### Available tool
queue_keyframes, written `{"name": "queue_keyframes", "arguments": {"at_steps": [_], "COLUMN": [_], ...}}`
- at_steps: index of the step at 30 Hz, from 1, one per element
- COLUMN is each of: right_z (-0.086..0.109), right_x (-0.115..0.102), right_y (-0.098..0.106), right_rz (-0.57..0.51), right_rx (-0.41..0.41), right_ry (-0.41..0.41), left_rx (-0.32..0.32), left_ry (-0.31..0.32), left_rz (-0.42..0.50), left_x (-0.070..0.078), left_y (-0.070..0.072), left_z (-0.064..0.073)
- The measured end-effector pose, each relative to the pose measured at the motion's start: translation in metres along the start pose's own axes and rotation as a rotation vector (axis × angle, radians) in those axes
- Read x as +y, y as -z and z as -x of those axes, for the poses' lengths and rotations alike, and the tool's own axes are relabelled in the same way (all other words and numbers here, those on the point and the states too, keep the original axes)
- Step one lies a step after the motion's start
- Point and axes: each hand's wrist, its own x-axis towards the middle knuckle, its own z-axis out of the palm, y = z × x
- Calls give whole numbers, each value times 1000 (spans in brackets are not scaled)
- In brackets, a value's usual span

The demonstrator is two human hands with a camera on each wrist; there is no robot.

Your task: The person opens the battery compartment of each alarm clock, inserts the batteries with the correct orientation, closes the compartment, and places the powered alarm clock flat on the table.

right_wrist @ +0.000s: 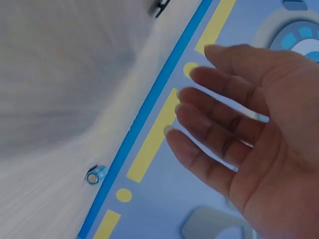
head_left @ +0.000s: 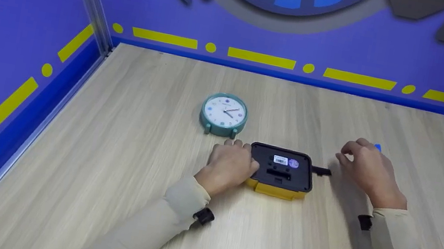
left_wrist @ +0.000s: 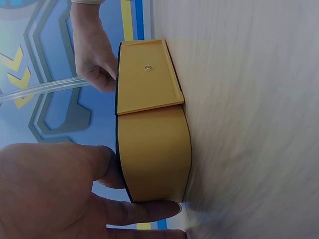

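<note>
A yellow box-shaped device [head_left: 280, 192] lies with its black back face up, showing a label, a round sticker and a slot-shaped recess. My left hand [head_left: 230, 162] holds its left end. In the left wrist view, the thumb [left_wrist: 107, 169] lies at the black edge and the fingers reach along the yellow end wall. To the device's right, a small black strip [head_left: 321, 171] lies against its side. My right hand [head_left: 370, 169] hovers right of the strip, its fingers loosely bent and holding nothing in the right wrist view. Behind it lies a small blue cylinder with a metal end [right_wrist: 94, 175], like a battery.
A round green alarm clock [head_left: 224, 113] lies face up on the wooden table [head_left: 135, 128], behind my left hand. Purple-blue panels [head_left: 168, 12] with yellow marks rise at the back and both sides.
</note>
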Motion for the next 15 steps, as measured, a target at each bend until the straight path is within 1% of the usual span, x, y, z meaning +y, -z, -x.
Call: {"name": "queue_keyframes", "arguments": {"at_steps": [5,9,12,15], "right_z": [1,3,3,3], "right_x": [12,23,31,38], "right_y": [2,2,3,4], "right_rz": [9,-7,-28,-56], "right_rx": [65,119,132,126], "right_ry": [-88,-156,-203,-234], "left_rx": [-2,4,12,15], "left_ry": [-8,-18,-22,-24], "left_rz": [7,15,18,19], "left_x": [-1,-2,-2,-2], "left_y": [0,0,1,1], "left_z": [0,1,2,1]}}
